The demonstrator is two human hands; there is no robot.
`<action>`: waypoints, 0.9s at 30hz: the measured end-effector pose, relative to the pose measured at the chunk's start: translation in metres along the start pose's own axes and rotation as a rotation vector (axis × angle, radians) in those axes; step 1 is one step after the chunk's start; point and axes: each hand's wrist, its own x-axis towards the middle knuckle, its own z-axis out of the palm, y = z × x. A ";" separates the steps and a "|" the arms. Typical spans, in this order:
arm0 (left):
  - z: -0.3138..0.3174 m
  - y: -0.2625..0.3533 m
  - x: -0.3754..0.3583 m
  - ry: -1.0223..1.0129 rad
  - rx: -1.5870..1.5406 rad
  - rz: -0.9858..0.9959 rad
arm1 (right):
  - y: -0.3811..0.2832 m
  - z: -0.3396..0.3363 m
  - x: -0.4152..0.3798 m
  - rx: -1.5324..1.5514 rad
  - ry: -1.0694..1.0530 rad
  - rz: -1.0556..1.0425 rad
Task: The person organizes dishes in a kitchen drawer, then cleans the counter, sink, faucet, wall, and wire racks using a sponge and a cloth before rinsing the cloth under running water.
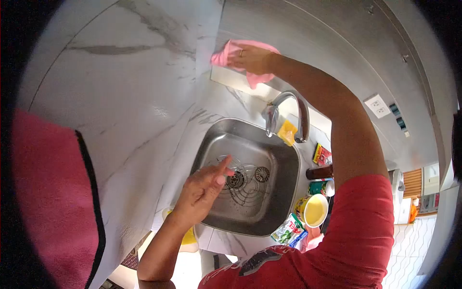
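My right hand (252,59) is pressed over a pink cloth (258,80), holding it against the grey wall panel behind the sink. The cloth is bunched around the fingers, and a corner of it hangs down. Lower in the view, my left hand (201,190) is held above the near left part of the steel sink (226,130). Its index finger points out, the other fingers are loosely bent, and nothing is in it. A wire rack (248,195) lies in the sink under that hand, by the drain.
A curved chrome faucet (303,115) rises behind the sink, with a yellow sponge (288,132) beside it. To the right stand a yellow tub (316,211), a green can (317,188) and detergent packets (288,230). A power outlet (377,106) is on the wall. A pink towel (53,202) fills the left.
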 end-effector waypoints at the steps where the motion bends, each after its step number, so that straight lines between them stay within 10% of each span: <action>1: 0.001 0.000 0.002 0.011 0.029 0.026 | -0.004 0.003 -0.003 0.126 -0.018 -0.151; 7: 0.014 -0.003 0.018 -0.026 -0.021 0.081 | -0.029 0.045 -0.073 0.390 -0.079 -0.336; 11: 0.024 -0.003 0.025 -0.043 -0.056 0.047 | -0.029 0.054 -0.124 0.380 0.279 -0.227; 15: 0.033 -0.008 0.028 -0.033 -0.142 -0.004 | -0.056 0.036 -0.202 0.550 -0.188 -0.080; 27: 0.068 0.002 0.042 -0.097 -0.040 -0.078 | -0.158 0.125 -0.445 1.100 -0.372 0.305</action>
